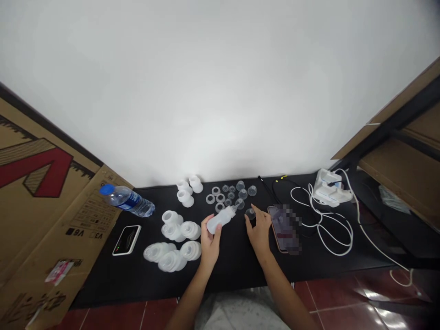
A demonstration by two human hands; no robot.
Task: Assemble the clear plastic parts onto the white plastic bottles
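My left hand point(210, 236) is wrapped round a translucent white baby bottle point(220, 221), tilted with its narrow clear tip pointing up to the right. Between the fingertips of my right hand point(259, 228) is a clear dome cap point(250, 213), held low over the black table point(233, 268). Beyond the bottle lie several more clear dome caps point(242, 194), small clear nipples point(231, 195) and whitish rings point(211, 199). To the left of my left hand stand several white bottles fitted with tops point(190, 250). Farther back are three open white bottles point(185, 198).
A water bottle point(132, 201) with a blue cap and a white-edged device point(127, 240) are at the left, beside a cardboard box point(79, 229). Right of my right hand lie a phone point(282, 229), a coiled white cable point(321, 224) and a white power strip point(328, 188). A white wall rises behind.
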